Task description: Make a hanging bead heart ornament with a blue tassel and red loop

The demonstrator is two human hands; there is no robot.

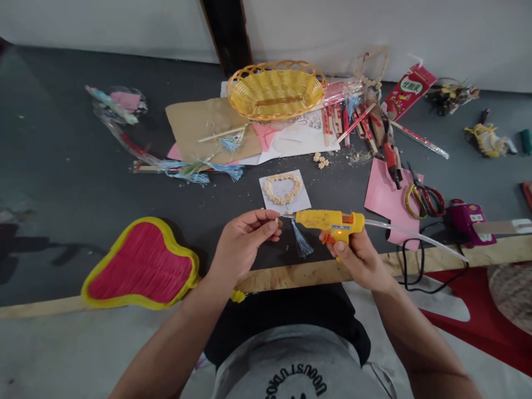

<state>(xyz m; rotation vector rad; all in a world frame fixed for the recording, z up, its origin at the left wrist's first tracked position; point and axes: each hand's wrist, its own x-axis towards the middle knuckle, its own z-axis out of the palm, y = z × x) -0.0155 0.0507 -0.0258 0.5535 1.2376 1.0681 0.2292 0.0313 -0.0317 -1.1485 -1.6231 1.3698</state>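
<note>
My right hand (353, 255) is wrapped round the handle of a yellow hot glue gun (324, 220), with a clear glue stick (415, 231) poking out of its back. The nozzle points left at my left hand (253, 235), whose thumb and fingers pinch a tiny pale piece (276, 220). Just beyond the nozzle lies a white paper square (305, 194) bearing a heart-shaped ring of small beige pieces (284, 188). A blue tassel (302, 241) hangs below the paper, on the table under the gun.
At the back sits a yellow woven basket (276, 91) on papers. A red and yellow padded shape (143, 263) rests at the front left. To the right are scissors (424, 194), pliers (391, 163), pink paper (380, 188) and a purple device (469, 221); a black cable (409, 277) loops over the edge.
</note>
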